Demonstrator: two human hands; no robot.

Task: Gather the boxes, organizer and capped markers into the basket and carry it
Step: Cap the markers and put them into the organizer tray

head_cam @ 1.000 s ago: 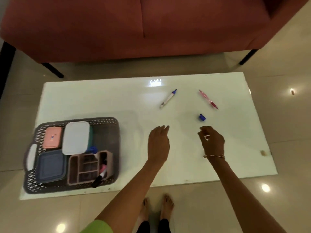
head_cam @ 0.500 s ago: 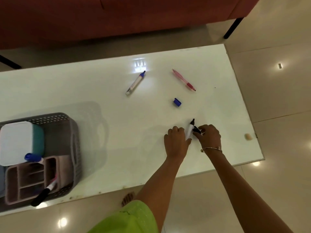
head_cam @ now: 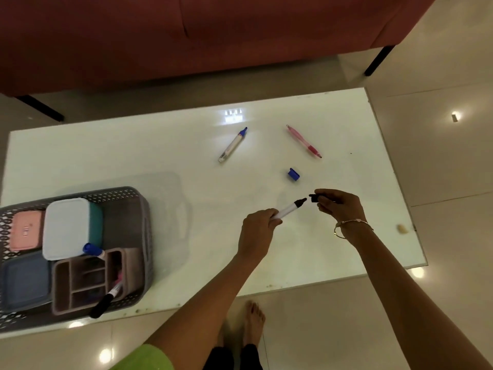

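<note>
Head view: capping step, judged from the layout. Left hand [head_cam: 257, 231] is closed round the lower barrel of the black marker [head_cam: 289, 208], whose bare tip points toward the right hand [head_cam: 340, 206]. That hand pinches the black cap [head_cam: 314, 198] between thumb and fingertips. Tip and cap mouth are near but apart, both over the white counter [head_cam: 133, 156], well to the right of the basket [head_cam: 145, 236]. To do this step well, the cap should be brought in line with the barrel and not at an angle. It is then pressed straight on until it seats, with the left hand bracing the barrel so the marker does not slide back. Fingers should stay clear of the inked tip. The basket, at the counter's near left corner, already holds the pink box [head_cam: 25, 231], the white-lidded box [head_cam: 66, 228], the blue-grey box [head_cam: 25, 280] and the organizer [head_cam: 60, 287]. A black-capped marker [head_cam: 106, 300] leans out of the organizer, and a blue-capped marker [head_cam: 93, 249] lies at its far edge. Right of the basket and beyond the hands lie an uncapped blue marker [head_cam: 233, 144], its loose blue cap [head_cam: 293, 174] and a pink pen [head_cam: 304, 141]. By this reckoning the boxes and organizer are gathered, while two markers remain to be capped and placed before the basket is carried.
</note>
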